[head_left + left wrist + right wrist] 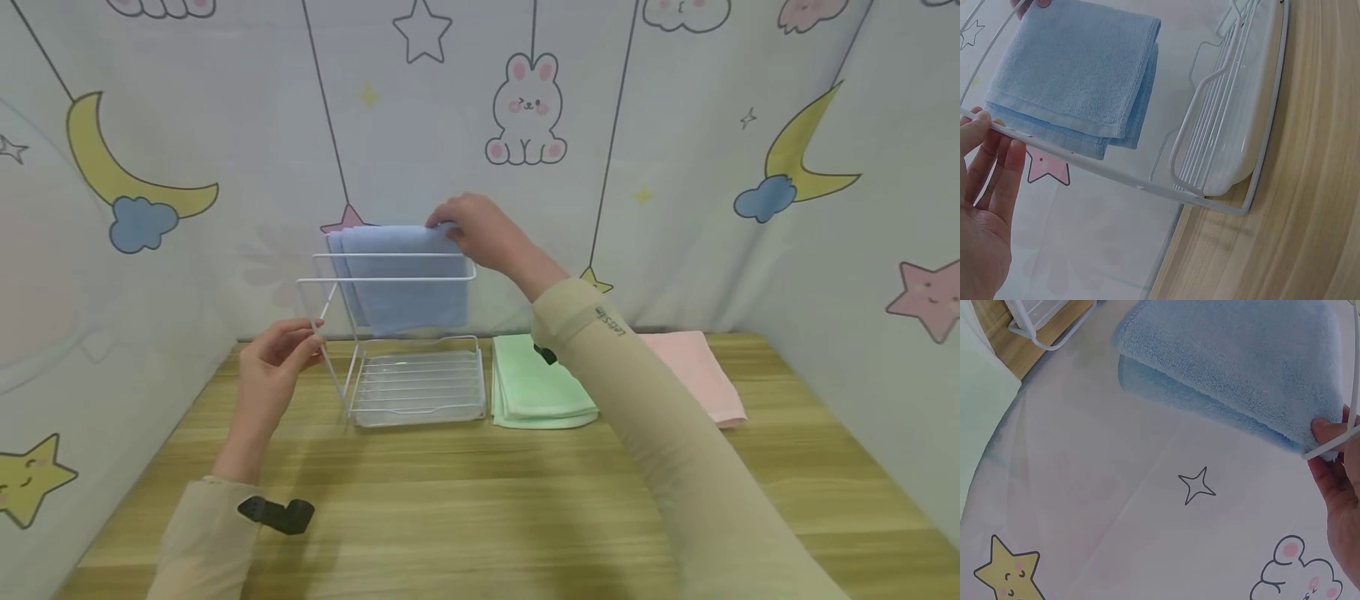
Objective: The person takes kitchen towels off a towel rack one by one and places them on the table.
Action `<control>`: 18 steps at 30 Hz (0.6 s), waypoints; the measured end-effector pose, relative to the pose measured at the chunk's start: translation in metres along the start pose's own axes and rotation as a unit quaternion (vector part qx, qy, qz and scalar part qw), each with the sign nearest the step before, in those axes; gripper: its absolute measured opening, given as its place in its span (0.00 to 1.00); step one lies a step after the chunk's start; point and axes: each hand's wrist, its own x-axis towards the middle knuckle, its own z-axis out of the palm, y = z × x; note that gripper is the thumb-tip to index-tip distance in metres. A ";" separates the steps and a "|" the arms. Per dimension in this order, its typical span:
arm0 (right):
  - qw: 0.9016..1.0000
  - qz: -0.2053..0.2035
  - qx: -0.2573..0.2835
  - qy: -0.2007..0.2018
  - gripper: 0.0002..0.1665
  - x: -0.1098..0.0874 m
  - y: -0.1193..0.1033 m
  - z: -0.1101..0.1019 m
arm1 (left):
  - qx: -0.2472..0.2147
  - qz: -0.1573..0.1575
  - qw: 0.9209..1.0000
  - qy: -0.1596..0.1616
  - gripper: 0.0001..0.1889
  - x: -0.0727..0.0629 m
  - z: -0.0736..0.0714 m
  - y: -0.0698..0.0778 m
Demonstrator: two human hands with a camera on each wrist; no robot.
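A white wire rack stands at the back of the table, with a white drip tray under its bottom wires. My left hand pinches the rack's left side wire between thumb and fingers. Behind the two upper bars hangs a folded light-blue towel, its top edge higher than the bars. My right hand pinches the towel's upper right corner, thumb on one face in the right wrist view. Whether the towel rests on a bar is hard to tell.
Right of the rack lies a folded green towel, and beyond it a pink towel partly covered by my right sleeve. A printed curtain rises behind the wooden table and along both sides.
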 end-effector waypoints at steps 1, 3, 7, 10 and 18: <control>1.000 0.000 -0.001 0.003 0.19 -0.001 0.000 0.000 | 0.001 0.001 1.000 0.000 0.06 0.000 0.000 0.000; 1.000 0.002 -0.003 0.009 0.19 -0.002 0.000 0.000 | 0.002 0.003 1.000 0.000 0.06 0.001 0.001 -0.001; 1.000 0.007 -0.023 0.017 0.19 -0.003 -0.001 0.000 | 0.007 0.006 1.000 0.001 0.06 0.000 0.000 -0.001; 0.999 0.009 -0.036 0.021 0.19 -0.003 -0.001 0.000 | 0.010 0.006 1.000 0.000 0.07 0.000 0.000 -0.001; 1.000 0.012 -0.018 0.014 0.19 -0.004 -0.001 0.002 | 0.011 0.003 1.000 0.002 0.07 0.000 0.000 -0.001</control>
